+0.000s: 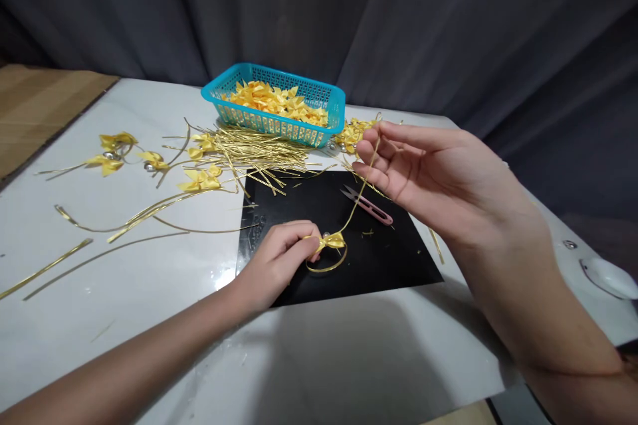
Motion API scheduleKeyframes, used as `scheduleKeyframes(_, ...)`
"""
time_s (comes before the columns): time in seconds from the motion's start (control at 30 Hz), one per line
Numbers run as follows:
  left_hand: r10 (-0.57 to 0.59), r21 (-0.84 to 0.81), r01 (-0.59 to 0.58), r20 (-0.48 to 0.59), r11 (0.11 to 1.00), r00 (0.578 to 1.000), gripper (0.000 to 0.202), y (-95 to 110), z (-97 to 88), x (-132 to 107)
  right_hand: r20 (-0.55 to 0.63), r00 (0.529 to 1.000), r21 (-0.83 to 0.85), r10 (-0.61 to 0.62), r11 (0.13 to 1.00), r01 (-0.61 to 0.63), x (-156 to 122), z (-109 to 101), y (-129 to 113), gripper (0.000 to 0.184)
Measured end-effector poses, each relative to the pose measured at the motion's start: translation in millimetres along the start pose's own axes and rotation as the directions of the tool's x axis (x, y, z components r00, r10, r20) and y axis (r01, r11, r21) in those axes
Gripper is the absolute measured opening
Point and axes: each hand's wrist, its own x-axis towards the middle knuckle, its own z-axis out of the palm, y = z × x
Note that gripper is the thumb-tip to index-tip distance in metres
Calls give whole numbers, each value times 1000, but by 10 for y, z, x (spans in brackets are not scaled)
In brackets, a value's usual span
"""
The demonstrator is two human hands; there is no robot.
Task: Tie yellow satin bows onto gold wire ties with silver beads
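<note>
My left hand (289, 255) pinches a small yellow ribbon bow (333, 240) above the black mat, thumb and fingers closed on its left side. A thin gold cord (355, 207) runs up from the bow, and a loop of it hangs below. Raised at the right, my right hand (423, 166) grips the cord's upper end between thumb and fingertips, and the cord looks nearly taut. Under the cord, pink-handled thread snips (369, 204) lie on the black mat (389, 259), blades toward the left.
A teal basket (276, 123) full of yellow bows stands at the back. In front of it lies a heap of gold twist ties (259, 149). Finished-looking bows (112, 153) and loose gold strands (134, 216) spread over the white table (149, 352) at left. A white rounded object (611, 277) sits far right.
</note>
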Motion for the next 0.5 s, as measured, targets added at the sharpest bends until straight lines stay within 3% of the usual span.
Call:
scheduleKeyframes(0.33,-17,95,19,-22,995,1000,34,23,26,10,41,999,10,29,1000,-29,-68,1,-32,15)
scheduleKeyframes(0.5,-44,167,50,-41,985,998,34,9,53,29,-3,1000,-33,27,999,-27,-149,30,-68,23)
